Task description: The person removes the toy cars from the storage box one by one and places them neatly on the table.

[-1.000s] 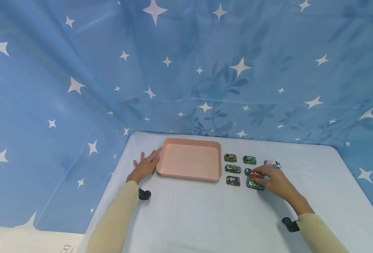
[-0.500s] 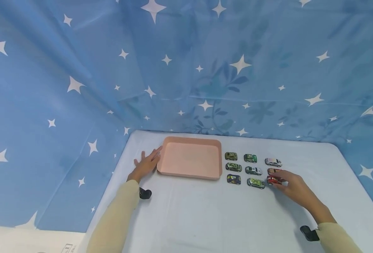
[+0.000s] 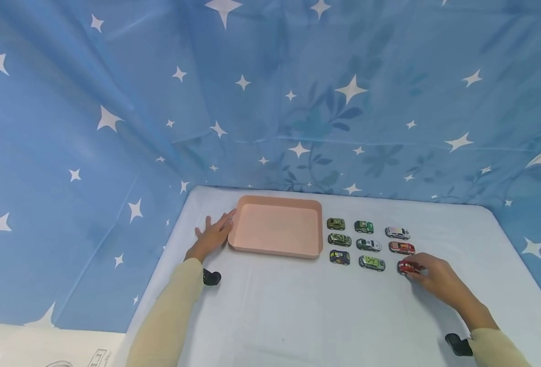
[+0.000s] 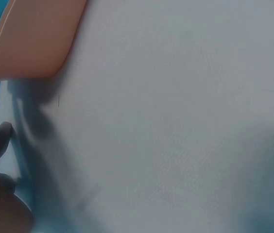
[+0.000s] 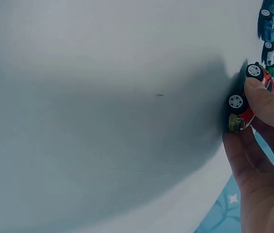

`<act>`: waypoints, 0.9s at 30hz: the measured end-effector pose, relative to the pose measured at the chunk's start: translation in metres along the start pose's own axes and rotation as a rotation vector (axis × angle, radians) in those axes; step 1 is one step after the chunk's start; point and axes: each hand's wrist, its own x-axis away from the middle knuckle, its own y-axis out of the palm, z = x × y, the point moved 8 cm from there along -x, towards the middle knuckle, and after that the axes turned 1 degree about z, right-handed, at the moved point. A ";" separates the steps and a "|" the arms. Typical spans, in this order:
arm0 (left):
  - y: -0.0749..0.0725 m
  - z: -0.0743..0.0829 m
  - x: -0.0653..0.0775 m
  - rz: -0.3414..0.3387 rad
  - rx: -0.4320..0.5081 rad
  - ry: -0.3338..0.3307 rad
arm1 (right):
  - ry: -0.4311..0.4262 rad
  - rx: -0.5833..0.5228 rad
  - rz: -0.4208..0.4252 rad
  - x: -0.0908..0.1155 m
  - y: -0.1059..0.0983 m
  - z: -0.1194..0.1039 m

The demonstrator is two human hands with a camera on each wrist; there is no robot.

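Between the thumb and fingers of my right hand (image 3: 437, 278) is a red toy car (image 3: 407, 267), pinched at the near end of the right column of cars. The right wrist view shows the thumb along the side of the red car (image 5: 244, 99), its wheels close over the white table. Just beyond it lies an orange-red toy car (image 3: 402, 247), and behind that a white one (image 3: 397, 233). My left hand (image 3: 212, 238) has its fingers spread, fingertips at the left wall of a shallow peach tray (image 3: 275, 254) with nothing in it.
More toy cars stand in rows right of the tray: a lime-green car (image 3: 372, 263), a silver-white car (image 3: 369, 245), a dark blue car (image 3: 340, 257) and several green ones. A blue star-patterned curtain (image 3: 261, 102) hangs behind the white table (image 3: 289, 306).
My right hand has carried the red car rightward, from above the middle column to the near end of the right column. The left hand has stayed at the tray.
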 end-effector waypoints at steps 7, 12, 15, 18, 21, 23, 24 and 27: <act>-0.001 0.002 0.000 0.011 0.002 -0.004 | -0.014 -0.016 -0.002 -0.003 0.000 0.003; -0.001 0.006 0.002 0.011 0.000 -0.002 | 0.001 -0.017 -0.023 -0.003 0.002 0.002; 0.000 0.008 0.001 0.004 -0.005 0.008 | 0.019 -0.009 -0.022 -0.003 0.002 0.002; 0.000 0.009 0.000 0.000 -0.012 0.010 | 0.029 -0.009 -0.021 -0.003 0.002 0.002; 0.000 0.008 0.000 -0.001 -0.016 0.009 | 0.030 -0.009 -0.016 -0.003 0.003 0.001; -0.001 0.008 0.002 0.000 -0.014 0.011 | 0.023 -0.009 0.001 -0.003 0.002 0.001; 0.000 0.008 0.002 0.000 -0.012 0.014 | 0.022 -0.014 0.009 -0.002 0.002 0.001; 0.000 0.007 0.005 -0.004 0.000 0.012 | 0.011 -0.021 0.046 0.000 0.001 -0.001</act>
